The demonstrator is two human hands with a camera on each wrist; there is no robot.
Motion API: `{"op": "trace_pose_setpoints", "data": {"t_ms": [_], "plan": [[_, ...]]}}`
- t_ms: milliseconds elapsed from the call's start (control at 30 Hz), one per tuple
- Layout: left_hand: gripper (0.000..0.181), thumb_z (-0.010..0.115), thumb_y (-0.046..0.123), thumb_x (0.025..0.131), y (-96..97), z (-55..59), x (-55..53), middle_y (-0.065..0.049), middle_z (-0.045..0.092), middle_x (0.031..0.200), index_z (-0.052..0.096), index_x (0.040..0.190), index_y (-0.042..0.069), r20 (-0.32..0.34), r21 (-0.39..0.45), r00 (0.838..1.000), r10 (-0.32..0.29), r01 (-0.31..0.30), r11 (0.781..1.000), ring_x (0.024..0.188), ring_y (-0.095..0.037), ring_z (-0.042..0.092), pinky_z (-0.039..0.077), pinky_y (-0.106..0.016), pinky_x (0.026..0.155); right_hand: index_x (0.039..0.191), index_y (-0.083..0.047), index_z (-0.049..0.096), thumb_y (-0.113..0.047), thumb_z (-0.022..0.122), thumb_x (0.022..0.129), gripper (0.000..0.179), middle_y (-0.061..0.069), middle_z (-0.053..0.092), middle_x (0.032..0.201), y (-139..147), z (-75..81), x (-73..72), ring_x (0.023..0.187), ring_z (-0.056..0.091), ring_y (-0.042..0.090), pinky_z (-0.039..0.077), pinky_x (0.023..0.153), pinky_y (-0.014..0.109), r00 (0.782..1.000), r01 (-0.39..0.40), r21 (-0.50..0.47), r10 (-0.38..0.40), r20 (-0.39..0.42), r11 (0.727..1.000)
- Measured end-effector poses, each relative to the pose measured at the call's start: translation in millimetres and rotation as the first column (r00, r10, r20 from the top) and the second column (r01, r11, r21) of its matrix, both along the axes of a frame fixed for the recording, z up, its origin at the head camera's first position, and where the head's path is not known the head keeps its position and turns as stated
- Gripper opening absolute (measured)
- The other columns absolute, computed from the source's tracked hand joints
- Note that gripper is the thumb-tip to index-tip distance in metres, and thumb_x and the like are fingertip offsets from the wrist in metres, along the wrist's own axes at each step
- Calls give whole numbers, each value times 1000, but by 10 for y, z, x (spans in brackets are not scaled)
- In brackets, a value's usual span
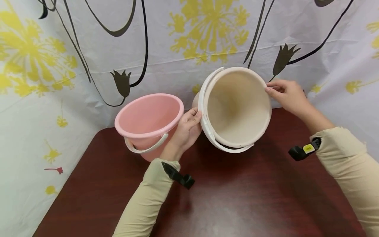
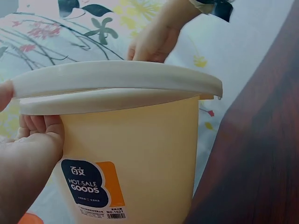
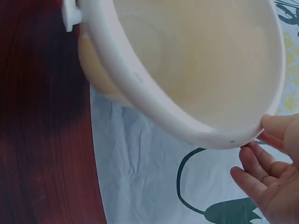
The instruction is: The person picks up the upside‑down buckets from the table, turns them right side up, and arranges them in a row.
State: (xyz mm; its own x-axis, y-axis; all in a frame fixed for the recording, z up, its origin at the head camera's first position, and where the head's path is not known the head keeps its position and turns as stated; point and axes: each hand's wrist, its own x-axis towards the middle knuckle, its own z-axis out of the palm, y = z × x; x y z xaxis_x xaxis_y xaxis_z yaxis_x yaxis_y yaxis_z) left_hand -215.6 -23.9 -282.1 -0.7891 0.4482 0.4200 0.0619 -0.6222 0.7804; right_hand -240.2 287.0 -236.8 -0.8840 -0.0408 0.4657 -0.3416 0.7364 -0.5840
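Observation:
A cream bucket (image 1: 237, 108) is tilted so that its mouth faces the head camera. My left hand (image 1: 188, 130) grips its left side at the rim, with the white handle (image 1: 210, 131) lying along that edge. On the opposite side, my right hand (image 1: 288, 95) pinches the rim between thumb and fingers. In the left wrist view, a blue and orange label (image 2: 93, 189) shows on the bucket's outer wall, and the left fingers curl under the rim. A pink bucket (image 1: 151, 115) stands upright just left of my left hand, its white handle (image 1: 148, 148) hanging down in front.
Beneath everything is a dark red wooden table (image 1: 237, 194), with its left edge running diagonally. A white curtain (image 1: 165, 49) with yellow and dark flower prints hangs right behind the buckets. Each wrist wears a black strap with a small camera.

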Motion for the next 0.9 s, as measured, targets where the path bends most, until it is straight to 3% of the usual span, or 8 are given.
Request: {"op": "trace_pose_setpoints", "data": {"t_ms": [33,167,300,400,600,700,833,900], "plan": [[23,25,-1,98,-1,-5,-3,-3,55,97,44,111,-5,11,21,1000,-5,4,1000,93,-10,52,38,-24,89,113,6,62,-27,57,92,39,2,68,80,17,-12,6,66,53,-10,39,57,12,1000,-10,-33,10,12,999],[26,24,3,99,-6,-45,-20,-2,57,95,50,104,2,52,91,999,-15,10,996,92,-10,53,39,-24,89,110,2,63,-25,59,92,33,-20,62,71,76,-73,51,65,58,-5,45,59,13,993,-43,-173,60,98,984],[31,25,4,100,-12,-102,-29,-3,60,101,55,106,3,82,173,997,-15,1,985,95,-11,55,40,-23,90,100,-20,64,-23,59,92,10,-17,65,79,130,-141,101,70,62,2,51,65,17,958,-85,-357,175,229,930],[34,26,4,101,-12,-145,-25,-2,62,105,59,107,5,113,214,993,-22,-2,977,98,-11,56,41,-23,91,94,-28,62,-19,58,93,10,-15,66,84,157,-179,129,74,64,4,52,68,19,929,-103,-435,243,278,894],[39,26,10,102,-17,-207,-36,0,64,110,65,108,8,183,263,981,-62,12,965,105,-10,56,37,-24,96,91,-31,65,-13,60,91,19,-14,67,86,140,-185,136,76,64,3,51,69,18,938,-130,-462,260,230,877],[43,23,11,103,-6,-216,-44,2,65,108,66,107,10,227,290,970,-89,20,957,102,-9,56,39,-23,92,88,-32,68,-11,61,90,22,-13,68,84,118,-149,115,74,65,3,52,67,19,946,-140,-497,265,189,856],[37,21,13,103,15,-211,-51,3,64,104,56,115,11,278,300,955,-106,18,954,95,-9,56,42,-22,82,83,-31,70,-13,61,90,22,-11,68,81,98,-89,70,70,66,4,52,64,20,949,-129,-534,260,177,835],[32,21,13,103,24,-209,-59,3,62,105,49,119,14,291,290,951,-107,19,957,94,-10,55,42,-21,80,81,-32,70,-15,61,90,21,-12,68,80,98,-67,52,70,66,3,52,64,19,950,-107,-535,245,193,838]]}}
